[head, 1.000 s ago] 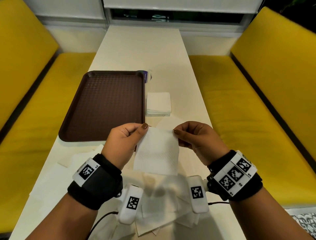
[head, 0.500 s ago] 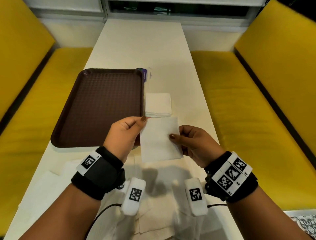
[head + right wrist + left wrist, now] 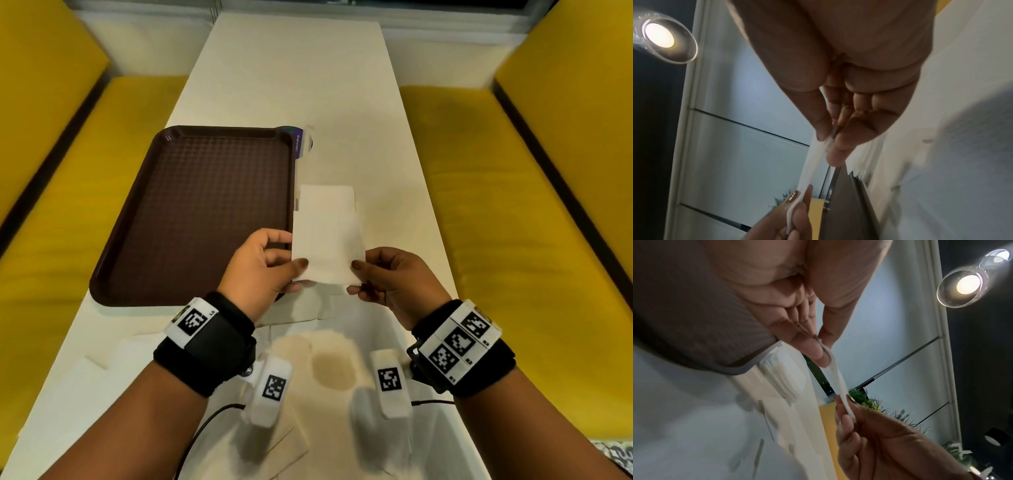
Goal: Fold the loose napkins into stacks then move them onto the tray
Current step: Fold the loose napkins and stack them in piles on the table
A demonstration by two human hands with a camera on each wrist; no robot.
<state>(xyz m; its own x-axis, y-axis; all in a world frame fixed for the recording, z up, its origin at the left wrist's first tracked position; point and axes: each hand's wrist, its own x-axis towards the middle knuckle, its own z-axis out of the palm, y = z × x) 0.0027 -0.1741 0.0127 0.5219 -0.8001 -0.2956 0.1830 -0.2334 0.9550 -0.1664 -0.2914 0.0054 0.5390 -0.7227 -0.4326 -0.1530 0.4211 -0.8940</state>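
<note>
Folded napkin (image 3: pixel 325 250) pinched by both hands above table (image 3: pixel 298 78), thumbs on top

The held napkin (image 3: pixel 327 250) hides the near part of the folded stack (image 3: pixel 327 197) just beyond the left grip (image 3: pixel 263 270) and right grip (image 3: pixel 387 277). Below both grips, the loose napkins (image 3: pixel 294 442) blur, their edges unclear. Small print on the purple item (image 3: pixel 298 142) beyond the left grip is unreadable.

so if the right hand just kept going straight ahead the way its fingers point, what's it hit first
Probably the stack of folded napkins beside the tray, just past the held napkin; the right hand looks raised, so it might pass over.
</note>
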